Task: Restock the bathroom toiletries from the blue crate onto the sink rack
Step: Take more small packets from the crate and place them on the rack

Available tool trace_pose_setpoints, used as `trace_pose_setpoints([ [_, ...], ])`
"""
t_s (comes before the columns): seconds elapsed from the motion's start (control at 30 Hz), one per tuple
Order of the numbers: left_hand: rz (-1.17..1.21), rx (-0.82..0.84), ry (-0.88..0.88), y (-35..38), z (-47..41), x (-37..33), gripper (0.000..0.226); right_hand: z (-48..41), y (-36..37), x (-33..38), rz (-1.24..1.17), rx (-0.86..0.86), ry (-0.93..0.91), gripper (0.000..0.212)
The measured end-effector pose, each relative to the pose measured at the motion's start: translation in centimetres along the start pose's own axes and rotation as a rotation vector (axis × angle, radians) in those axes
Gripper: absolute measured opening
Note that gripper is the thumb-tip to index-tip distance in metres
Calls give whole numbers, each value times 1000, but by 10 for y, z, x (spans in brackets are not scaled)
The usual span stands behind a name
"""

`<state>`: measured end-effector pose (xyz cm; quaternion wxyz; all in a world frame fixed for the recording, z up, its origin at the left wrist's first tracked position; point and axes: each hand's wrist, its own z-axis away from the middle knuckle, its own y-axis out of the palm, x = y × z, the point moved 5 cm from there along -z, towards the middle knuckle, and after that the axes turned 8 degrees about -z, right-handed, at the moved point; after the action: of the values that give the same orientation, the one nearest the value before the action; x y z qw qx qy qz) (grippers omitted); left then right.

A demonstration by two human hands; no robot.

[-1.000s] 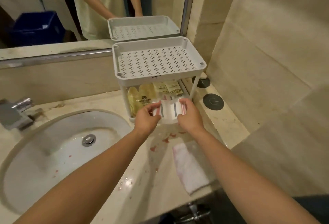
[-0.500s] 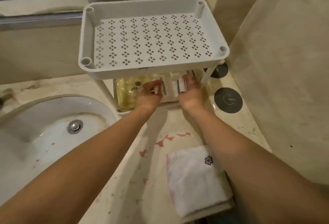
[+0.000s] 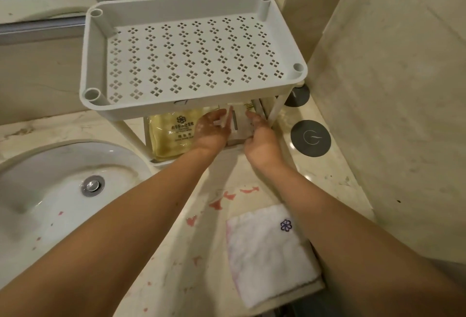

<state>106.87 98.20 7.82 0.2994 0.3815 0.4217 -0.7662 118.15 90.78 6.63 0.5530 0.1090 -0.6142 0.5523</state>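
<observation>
1. The left hand (image 3: pixel 213 128) reaches under the top shelf of the sink rack (image 3: pixel 141 111), its fingers curled round the left edge of a white packet (image 3: pixel 240 128).
2. The right hand (image 3: pixel 262 144) meets it from the other side. Its fingers grip the packet's right edge, with one fingertip stretched forward along the top.
3. The white packet is held between the two hands, inside the rack's lower tier and towards its right side. A grey stripe runs down its face; I cannot tell whether it is one packet or several pressed together.
4. Just left of the left hand, a yellow packet (image 3: pixel 169 137) with a printed flower logo lies in the same lower tier.
5. Behind the white packet, a little more packaging shows under the shelf edge, too hidden to make out.
6. The perforated top shelf hangs over both hands and hides their fingertips in part.
7. The rack stands on the tabletop (image 3: pixel 176 248), beside the white sink (image 3: pixel 37 215), whose drain (image 3: pixel 92 185) is in view.
8. A folded white towel (image 3: pixel 264 261) with a blue flower mark lies on the tabletop under the right forearm.
9. A round grey disc (image 3: pixel 310 138) is set in the tabletop just right of the rack, and a second one (image 3: pixel 298 96) is behind it.
10. Reddish marks (image 3: pixel 228 195) spot the tabletop between the forearms.
</observation>
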Motion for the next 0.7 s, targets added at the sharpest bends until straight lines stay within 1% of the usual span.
trace_pose_setpoints([
  [0.13, 16, -19, -27, 7, -1, -12, 41, 13, -12, -3, -9, -56, -45, 57],
  [0.2, 12, 36, -19, 11, 1, -14, 45, 19, -18, -3, -46, -80, -55, 53],
  [0.27, -81, 64, 0, 10, 4, -13, 48, 23, -22, -4, -63, -96, -49, 50],
  [0.33, -90, 92, -7, 10, 6, -9, 48, 24, -25, -1, -31, -106, -63, 48],
  [0.5, -28, 91, -16, 0, 15, 0, 45, 29, -26, 3, 106, -63, -84, 41],
  [0.63, -54, 55, 66, -15, 31, 10, 39, 42, -21, 12, 194, -22, -113, 43],
  [0.7, -89, 40, 105, -24, 43, 17, 38, 52, -14, 18, 176, -4, -128, 43],
])
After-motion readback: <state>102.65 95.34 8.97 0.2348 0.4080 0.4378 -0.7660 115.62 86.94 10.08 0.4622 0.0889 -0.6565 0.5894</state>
